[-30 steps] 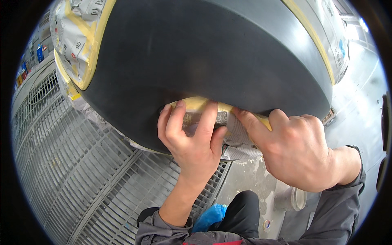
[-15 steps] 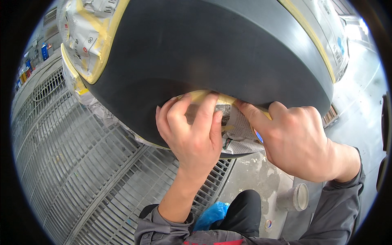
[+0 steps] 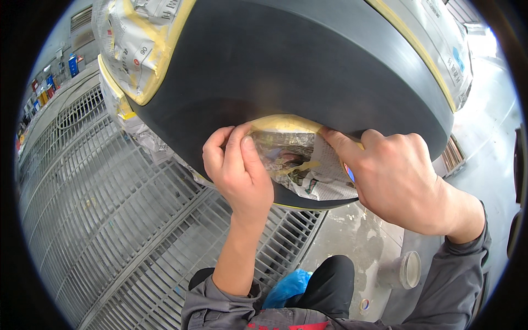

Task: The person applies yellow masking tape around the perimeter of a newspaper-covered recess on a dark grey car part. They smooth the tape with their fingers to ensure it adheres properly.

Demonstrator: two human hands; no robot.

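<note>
A large dark grey curved panel (image 3: 264,66), which looks like a car bumper, fills the upper middle. In its lower edge is an opening lined with yellow masking tape (image 3: 286,122), with printed newspaper (image 3: 333,165) hanging below the tape. My left hand (image 3: 239,173) is closed at the opening's left end, its thumb and fingers pinched on the tape edge. My right hand (image 3: 399,179) curls round a roll of masking tape (image 3: 349,172), mostly hidden, with its blue inner core peeking out. The right index finger presses the tape at the opening's right end.
Taped newspaper (image 3: 129,55) covers the part at upper left, and masking film (image 3: 432,44) the upper right. Floor grating (image 3: 126,220) spreads at left. A bucket (image 3: 401,269), another tape roll (image 3: 364,304) and a blue plastic bag (image 3: 289,287) are low down.
My left hand has slid left along the opening's edge, exposing more tape and newspaper. The right hand stays nearly in place. The whole view has shifted slightly.
</note>
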